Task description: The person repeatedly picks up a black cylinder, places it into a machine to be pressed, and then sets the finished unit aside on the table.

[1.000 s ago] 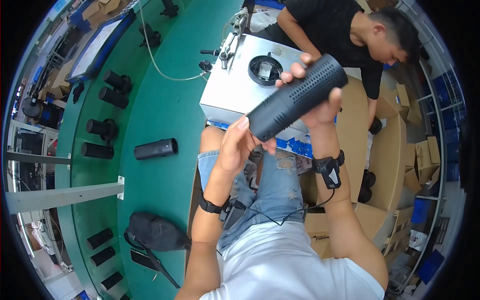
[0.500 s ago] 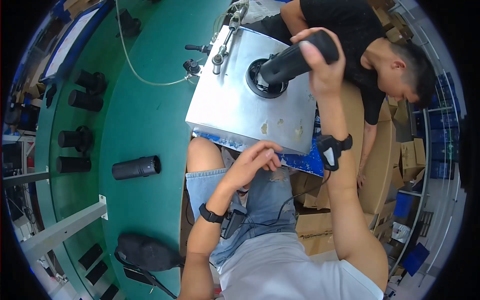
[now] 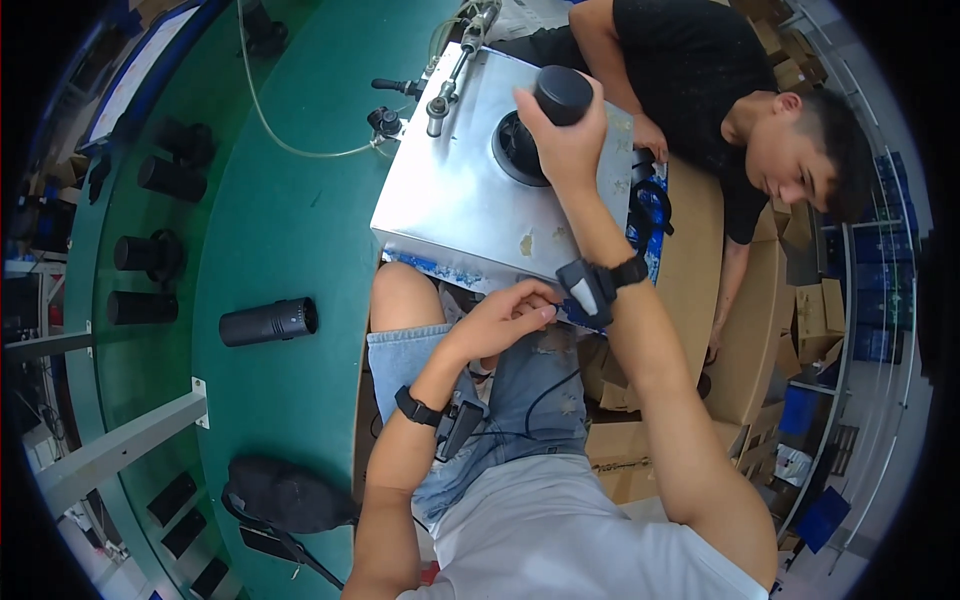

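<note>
My right hand [image 3: 568, 140] is wrapped round a black cylinder [image 3: 564, 92], now nearly upright with its flat end toward me. Its lower end is over the round black socket [image 3: 515, 150] in the top of a silver metal box [image 3: 450, 190]; my hand hides how far in it sits. My left hand [image 3: 508, 318] is at the box's front edge above my lap, fingers curled and thumb close to them. Whatever those fingertips may hold is hidden. A similar black tube [image 3: 268, 322] lies on the green table to the left.
A lever clamp [image 3: 440, 105] with a clear air hose [image 3: 290, 148] is on the box's left side. Black parts [image 3: 150, 255] line a green shelf at left. A black pouch [image 3: 285, 495] lies nearer me. At right, a co-worker [image 3: 690, 70] leans beside cardboard boxes [image 3: 745, 330].
My right hand has swung left with the black cylinder, bringing it from a steep tilt to nearly upright over the socket. The co-worker's hand now shows at the box's right side.
</note>
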A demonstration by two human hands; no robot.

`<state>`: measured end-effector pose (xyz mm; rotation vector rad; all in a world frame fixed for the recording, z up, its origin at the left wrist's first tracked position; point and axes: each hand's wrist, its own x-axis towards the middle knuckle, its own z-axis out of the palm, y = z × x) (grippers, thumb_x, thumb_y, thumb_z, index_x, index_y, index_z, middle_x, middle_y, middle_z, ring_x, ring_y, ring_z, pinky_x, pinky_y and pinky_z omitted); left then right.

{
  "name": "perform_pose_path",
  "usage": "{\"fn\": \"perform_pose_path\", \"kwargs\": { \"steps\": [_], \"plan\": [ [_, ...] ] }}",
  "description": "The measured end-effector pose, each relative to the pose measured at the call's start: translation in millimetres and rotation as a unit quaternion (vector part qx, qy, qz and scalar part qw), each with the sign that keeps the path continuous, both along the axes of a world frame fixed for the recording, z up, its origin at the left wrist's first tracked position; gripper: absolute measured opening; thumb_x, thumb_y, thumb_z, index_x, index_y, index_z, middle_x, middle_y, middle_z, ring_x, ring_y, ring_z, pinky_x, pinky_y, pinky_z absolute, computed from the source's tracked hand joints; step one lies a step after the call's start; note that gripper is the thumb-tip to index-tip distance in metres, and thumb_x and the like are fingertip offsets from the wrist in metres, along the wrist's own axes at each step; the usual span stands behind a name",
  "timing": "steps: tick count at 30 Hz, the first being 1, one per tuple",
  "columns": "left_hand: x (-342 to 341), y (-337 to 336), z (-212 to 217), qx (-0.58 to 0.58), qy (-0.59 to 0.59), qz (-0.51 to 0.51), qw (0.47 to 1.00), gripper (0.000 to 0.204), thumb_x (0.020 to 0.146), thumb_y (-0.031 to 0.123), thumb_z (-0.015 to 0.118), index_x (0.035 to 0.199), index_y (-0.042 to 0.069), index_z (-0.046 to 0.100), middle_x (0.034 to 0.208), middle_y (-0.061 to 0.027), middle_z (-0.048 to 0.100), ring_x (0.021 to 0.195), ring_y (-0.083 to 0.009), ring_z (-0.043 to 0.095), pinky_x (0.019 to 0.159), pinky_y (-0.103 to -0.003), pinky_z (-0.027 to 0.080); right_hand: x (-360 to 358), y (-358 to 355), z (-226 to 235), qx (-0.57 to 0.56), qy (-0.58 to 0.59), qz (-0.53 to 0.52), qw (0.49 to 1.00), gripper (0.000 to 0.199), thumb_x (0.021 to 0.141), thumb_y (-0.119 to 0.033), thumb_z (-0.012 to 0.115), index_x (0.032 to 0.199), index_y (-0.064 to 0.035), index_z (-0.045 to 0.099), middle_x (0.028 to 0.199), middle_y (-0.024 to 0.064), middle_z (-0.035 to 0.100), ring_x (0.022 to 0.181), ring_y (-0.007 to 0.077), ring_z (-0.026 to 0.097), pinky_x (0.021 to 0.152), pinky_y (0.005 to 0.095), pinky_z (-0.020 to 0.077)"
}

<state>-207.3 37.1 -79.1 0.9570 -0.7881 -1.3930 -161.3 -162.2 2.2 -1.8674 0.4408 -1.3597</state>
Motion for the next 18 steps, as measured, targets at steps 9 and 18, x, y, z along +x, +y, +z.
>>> {"fn": "perform_pose_path", "kwargs": {
  "steps": [9, 18],
  "plan": [
    [3.9, 7.3, -6.1, -0.010, -0.064, 0.000, 0.998, 0.029, 0.096, 0.017, 0.056, 0.120, 0.001, 0.053, 0.098, -0.0056, 0.063, 0.084, -0.0077, 0.056, 0.063, -0.022, 0.049, -1.1, -26.9, 7.2, -0.038, 0.097, 0.172, 0.980, 0.030, 0.076, -0.006, 0.076, 0.100, -0.0006, 0.058, 0.088, 0.0047, 0.067, 0.081, 0.0101, 0.063, 0.077, 0.0242, 0.0505],
    [36.9, 23.6, 49.8, -0.104, -0.009, -0.029, 0.994, 0.031, 0.094, 0.013, 0.055, 0.121, -0.001, 0.053, 0.106, -0.0097, 0.064, 0.093, -0.0144, 0.061, 0.073, -0.028, 0.052, -10.1, -48.7, -6.5, 0.023, 0.051, 0.305, 0.951, 0.031, 0.078, -0.004, 0.071, 0.103, -0.0006, 0.053, 0.085, 0.0073, 0.065, 0.077, 0.0131, 0.062, 0.075, 0.0262, 0.0511]
  ]
}}
